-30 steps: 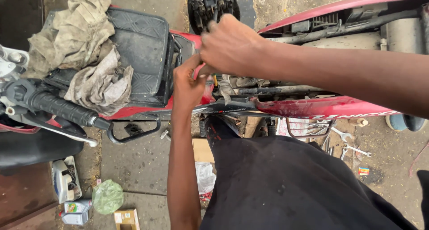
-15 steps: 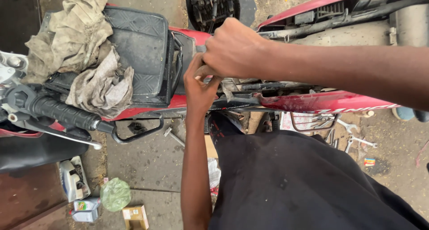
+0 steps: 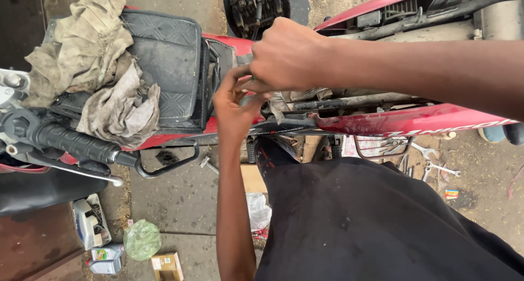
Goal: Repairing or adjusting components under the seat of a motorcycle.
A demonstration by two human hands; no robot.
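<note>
Right hand [image 3: 286, 54] clenched over small part at rear edge of black padded motorcycle seat [image 3: 164, 57], where red motorcycle frame [image 3: 404, 120] lies stripped open. Part itself hidden by knuckles. Left hand [image 3: 234, 103] reaches up beneath, fingers curled, pinching same spot. Judged step: working fastener or connector loose; next move likely calls for steady twist, left hand bracing. Dirty grey rags [image 3: 87, 63] heaped on seat's front end.

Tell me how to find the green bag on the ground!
Start at the red motorbike and find its black seat piled with dirty rags. Go down past the black handlebar grip to the concrete floor. The green bag lies there, crumpled, between a small oil bottle and a little cardboard box; it is the only green, see-through thing.
</note>
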